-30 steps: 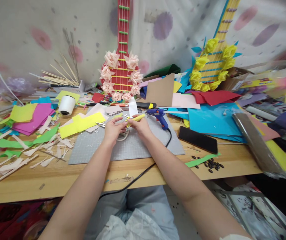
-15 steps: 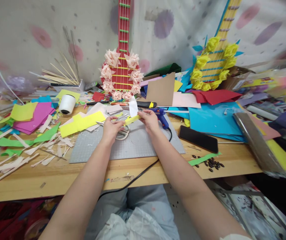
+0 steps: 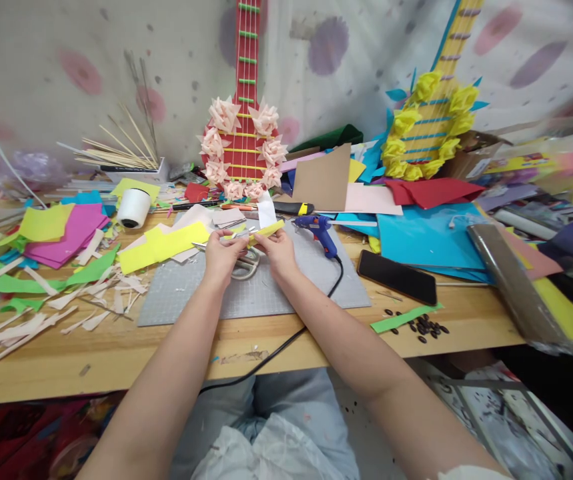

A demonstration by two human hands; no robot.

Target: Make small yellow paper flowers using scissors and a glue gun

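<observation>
Pinched between both hands above the grey cutting mat (image 3: 261, 297) is a narrow strip of yellow paper (image 3: 270, 230). My left hand (image 3: 223, 253) is closed on its left end. Closed fingers of my right hand (image 3: 277, 252) grip it near the middle, and its right end sticks out past them. Beneath the hands lie scissors (image 3: 247, 268), their handles partly showing. A blue hot glue gun (image 3: 319, 232) rests on the mat to the right. Behind the strip stands a small white piece (image 3: 267, 211). A wider yellow paper sheet (image 3: 163, 247) lies left of my left hand.
At the back lean a red paper guitar with pink flowers (image 3: 247, 150) and a yellow one (image 3: 429, 130). A black phone (image 3: 396, 277) and dark beads (image 3: 429, 327) lie at right. Paper scraps (image 3: 66, 303) litter the left. The glue gun's cord (image 3: 276, 353) hangs over the front edge.
My right hand has slid left along the yellow strip, closer to my left hand, so more of the strip's right end shows. My left hand has hardly moved.
</observation>
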